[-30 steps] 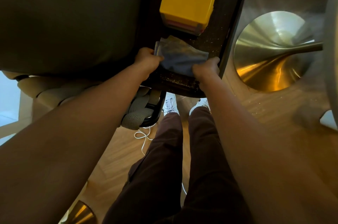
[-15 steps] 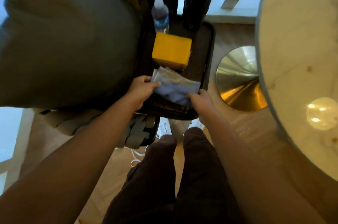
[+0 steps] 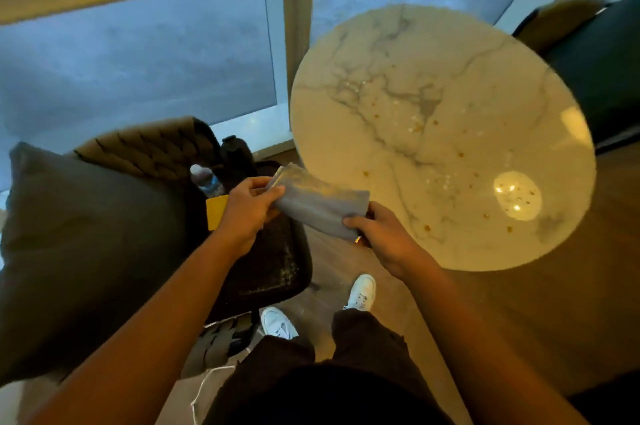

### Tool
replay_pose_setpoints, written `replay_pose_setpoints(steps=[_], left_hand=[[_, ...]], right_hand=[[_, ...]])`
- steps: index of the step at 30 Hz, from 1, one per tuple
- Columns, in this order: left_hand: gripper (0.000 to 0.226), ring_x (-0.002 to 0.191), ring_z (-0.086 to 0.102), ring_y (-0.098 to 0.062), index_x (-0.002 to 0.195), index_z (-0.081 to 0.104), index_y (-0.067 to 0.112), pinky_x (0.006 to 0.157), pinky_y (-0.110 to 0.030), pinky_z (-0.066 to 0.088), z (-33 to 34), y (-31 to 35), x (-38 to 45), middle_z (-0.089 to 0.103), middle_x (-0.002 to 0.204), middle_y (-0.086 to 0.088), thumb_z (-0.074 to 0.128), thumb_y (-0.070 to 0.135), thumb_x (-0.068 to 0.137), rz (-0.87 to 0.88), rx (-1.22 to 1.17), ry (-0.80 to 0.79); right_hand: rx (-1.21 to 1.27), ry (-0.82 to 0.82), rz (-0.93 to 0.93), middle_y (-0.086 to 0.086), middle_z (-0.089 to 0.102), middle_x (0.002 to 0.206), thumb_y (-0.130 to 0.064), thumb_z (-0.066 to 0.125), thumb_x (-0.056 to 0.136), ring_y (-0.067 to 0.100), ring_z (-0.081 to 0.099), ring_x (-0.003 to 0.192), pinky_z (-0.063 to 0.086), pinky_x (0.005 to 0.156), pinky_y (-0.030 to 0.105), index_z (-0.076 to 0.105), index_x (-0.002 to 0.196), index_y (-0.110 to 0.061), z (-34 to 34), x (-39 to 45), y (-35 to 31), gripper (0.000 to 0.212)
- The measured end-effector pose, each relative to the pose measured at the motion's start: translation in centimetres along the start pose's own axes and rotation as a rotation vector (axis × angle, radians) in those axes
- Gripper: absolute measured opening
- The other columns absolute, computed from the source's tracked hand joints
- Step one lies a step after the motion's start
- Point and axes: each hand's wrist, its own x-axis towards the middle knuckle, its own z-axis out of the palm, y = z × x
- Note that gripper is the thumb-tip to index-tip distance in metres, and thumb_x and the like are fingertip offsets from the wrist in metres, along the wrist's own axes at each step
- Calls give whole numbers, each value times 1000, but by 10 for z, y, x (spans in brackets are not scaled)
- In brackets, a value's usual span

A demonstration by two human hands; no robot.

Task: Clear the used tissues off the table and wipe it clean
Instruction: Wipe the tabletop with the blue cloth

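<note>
both hands hold grey cloth beside spotted marble table.

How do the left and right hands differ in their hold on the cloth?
The left hand grips the cloth's upper end, over the dark tray; the right hand grips its lower end, beside the marble table. The left hand sits higher in view, the right lower and nearer the table. Both pinch the folded cloth, held off any surface.
</note>
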Motion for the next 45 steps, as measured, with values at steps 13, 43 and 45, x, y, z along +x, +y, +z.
replay_pose_setpoints(steps=[13, 43, 45], left_hand=[[20, 101, 68, -22, 111, 58, 10, 78, -30, 58, 256, 34, 12, 68, 112, -12, 69, 9, 94, -20, 63, -277], [23, 110, 56, -3, 121, 63, 16, 96, -18, 42, 605, 32, 79, 64, 119, 4, 61, 23, 100, 638, 779, -206], [22, 112, 56, -5, 120, 64, 17, 99, -19, 42, 581, 28, 78, 63, 118, 4, 60, 23, 100, 671, 795, -159]], right_hand=[[226, 248, 36, 14, 52, 92, -15, 64, 96, 24, 45, 75, 39, 61, 36, 59, 110, 0, -220, -1, 50, 21], [-684, 912, -341, 13, 57, 124, -43, 63, 89, 31, 53, 113, 45, 94, 48, 55, 124, -15, -500, 122, 122, 45], [-848, 833, -450, 17, 46, 149, -48, 56, 94, 37, 44, 136, 35, 109, 50, 46, 145, -17, -504, 154, 105, 61]])
